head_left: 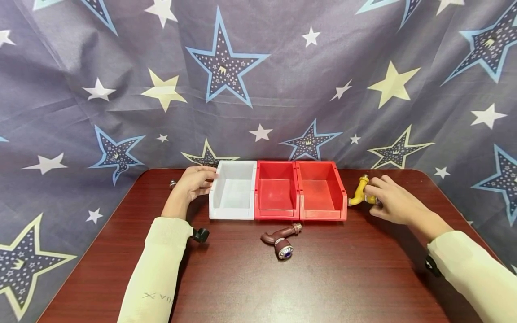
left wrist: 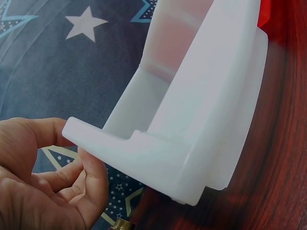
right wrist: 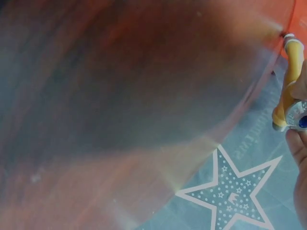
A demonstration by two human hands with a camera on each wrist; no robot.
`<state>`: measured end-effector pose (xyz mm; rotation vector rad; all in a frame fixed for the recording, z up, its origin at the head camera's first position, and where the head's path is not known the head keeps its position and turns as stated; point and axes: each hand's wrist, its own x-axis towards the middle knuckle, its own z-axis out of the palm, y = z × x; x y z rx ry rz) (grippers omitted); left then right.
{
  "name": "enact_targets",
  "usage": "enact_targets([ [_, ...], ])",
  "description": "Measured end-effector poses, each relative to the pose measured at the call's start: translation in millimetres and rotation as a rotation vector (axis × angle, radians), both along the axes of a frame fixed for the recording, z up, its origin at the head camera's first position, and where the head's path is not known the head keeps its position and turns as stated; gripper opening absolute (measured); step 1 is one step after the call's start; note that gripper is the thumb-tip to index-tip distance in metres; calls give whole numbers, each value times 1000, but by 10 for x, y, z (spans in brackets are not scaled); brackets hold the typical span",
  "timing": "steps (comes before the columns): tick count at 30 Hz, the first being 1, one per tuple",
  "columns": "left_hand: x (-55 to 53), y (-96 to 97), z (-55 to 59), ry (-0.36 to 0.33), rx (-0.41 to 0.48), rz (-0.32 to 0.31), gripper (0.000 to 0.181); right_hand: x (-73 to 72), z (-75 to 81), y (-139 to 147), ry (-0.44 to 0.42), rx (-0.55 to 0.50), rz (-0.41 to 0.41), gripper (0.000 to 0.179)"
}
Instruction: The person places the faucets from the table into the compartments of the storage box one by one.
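Note:
In the head view a white plastic bin (head_left: 232, 214) stands leftmost in a row of three. My left hand (head_left: 194, 183) pinches its left rim, one finger above and another below the edge in the left wrist view, where the bin's wall (left wrist: 211, 86) fills the middle. On the right, my right hand (head_left: 393, 199) grips a yellow tap (head_left: 357, 194) by its round handle end, beside the outer red bin. The right wrist view shows the tap (right wrist: 293, 62) at its right edge, with fingers partly covering it.
Two red bins, the middle bin (head_left: 277, 214) and right bin (head_left: 322, 215), adjoin the white one. A brown tap (head_left: 278, 237) lies on the table (head_left: 343, 278) in front of them. Left of my left hand shows a small metal end (head_left: 173, 184). A star-patterned curtain (head_left: 278, 107) hangs behind.

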<state>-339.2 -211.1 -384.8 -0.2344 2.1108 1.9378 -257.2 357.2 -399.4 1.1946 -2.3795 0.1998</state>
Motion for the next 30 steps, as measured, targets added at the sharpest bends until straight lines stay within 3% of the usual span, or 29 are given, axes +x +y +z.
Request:
enact_targets([
  [14, 0, 2, 5, -4, 9, -7, 34, -18, 215, 49, 8, -23, -45, 42],
  [21, -20, -2, -15, -7, 8, -14, 37, -52, 430, 74, 40, -36, -76, 42],
  [30, -10, -3, -9, -4, 7, -15, 39, -107, 708, -35, 64, -35, -42, 40],
])
